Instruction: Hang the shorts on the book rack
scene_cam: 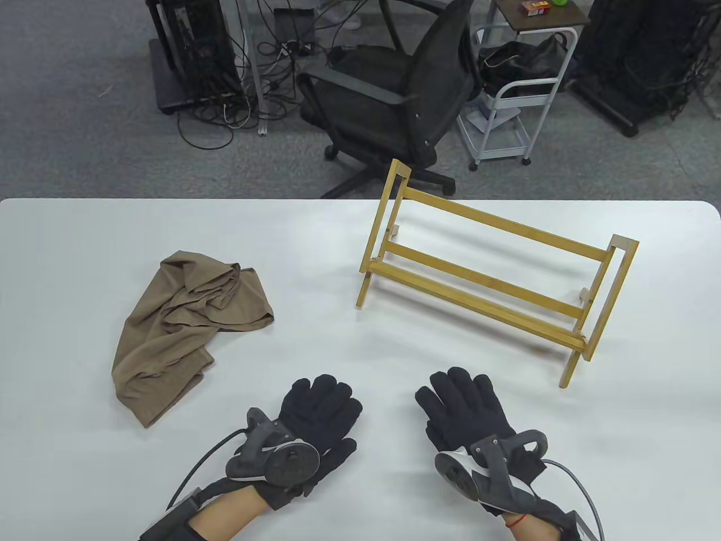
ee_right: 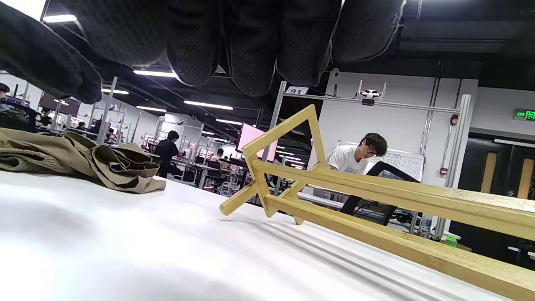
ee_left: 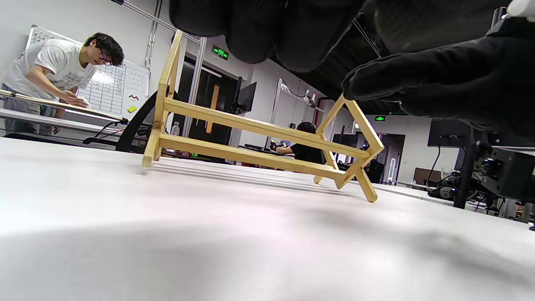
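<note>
Table view – shorts: tan shorts (scene_cam: 188, 327) crumpled in a heap on the white desk (scene_cam: 67, 253), left of centre, well apart from the rack.
Table view – rack: wooden book rack (scene_cam: 490, 276) upright at right of centre, top rail bare.
Table view – hands: left hand (scene_cam: 315, 428) and right hand (scene_cam: 470, 417) flat on the desk near the bottom edge, fingers extended side by side, holding nothing.
Left wrist view: gloved fingers (ee_left: 267, 29) overhead, rack beyond on the desk; shorts out of frame.
Right wrist view: fingers (ee_right: 250, 46) hanging in from the top, empty; folded tan cloth at left, rack rail close at right.
Handling: soft, light, limp fabric by the look of it, likely to sag and slide; best pinched along the waistband edge at two spots, lifted clear, then draped over the top rail with weight balanced either side.
</note>
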The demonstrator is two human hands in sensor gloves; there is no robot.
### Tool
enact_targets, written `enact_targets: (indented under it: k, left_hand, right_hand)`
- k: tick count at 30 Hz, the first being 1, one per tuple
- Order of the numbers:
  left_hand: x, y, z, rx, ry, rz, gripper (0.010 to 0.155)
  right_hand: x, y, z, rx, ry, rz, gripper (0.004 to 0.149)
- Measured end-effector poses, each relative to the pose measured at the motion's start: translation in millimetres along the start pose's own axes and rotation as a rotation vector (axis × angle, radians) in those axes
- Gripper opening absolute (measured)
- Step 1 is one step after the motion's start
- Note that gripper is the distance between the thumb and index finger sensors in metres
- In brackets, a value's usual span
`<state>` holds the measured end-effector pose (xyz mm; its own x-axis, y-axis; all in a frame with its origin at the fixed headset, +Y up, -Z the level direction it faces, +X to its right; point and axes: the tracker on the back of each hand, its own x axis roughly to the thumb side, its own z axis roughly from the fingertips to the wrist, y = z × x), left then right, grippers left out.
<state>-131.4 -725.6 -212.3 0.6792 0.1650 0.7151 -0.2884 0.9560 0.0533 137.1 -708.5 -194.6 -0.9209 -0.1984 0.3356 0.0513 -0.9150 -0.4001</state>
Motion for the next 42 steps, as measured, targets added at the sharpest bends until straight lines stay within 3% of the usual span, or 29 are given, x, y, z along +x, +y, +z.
enact_targets:
  k: [17, 42]
  left_hand:
    - [-13, 4, 1, 0.015, 0.03, -0.006, 0.062]
    - [-121, 34, 35, 0.111, 0.434, -0.059, 0.062]
  right_hand:
    - [-1, 0, -1, 0.006, 0.006, -0.01, 0.054]
    - [-1, 2, -2, 0.017, 0.001, -0.021, 0.055]
